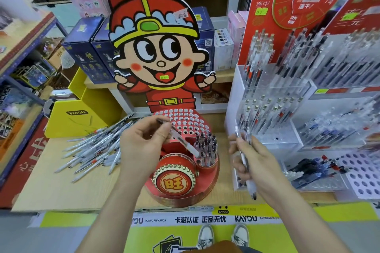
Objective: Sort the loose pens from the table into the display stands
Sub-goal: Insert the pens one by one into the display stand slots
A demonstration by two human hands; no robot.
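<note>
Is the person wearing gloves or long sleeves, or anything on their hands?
No gloves. The left hand and right hand are bare, with no rings, watch or bracelet that I can see. The left forearm and right forearm are bare too; no sleeves show.

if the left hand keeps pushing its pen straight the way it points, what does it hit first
The left hand holds its pen slanting down and right, lower end at the standing pens in the red display stand. It would likely meet those pens, or a hole beside them; depth is unclear.
</note>
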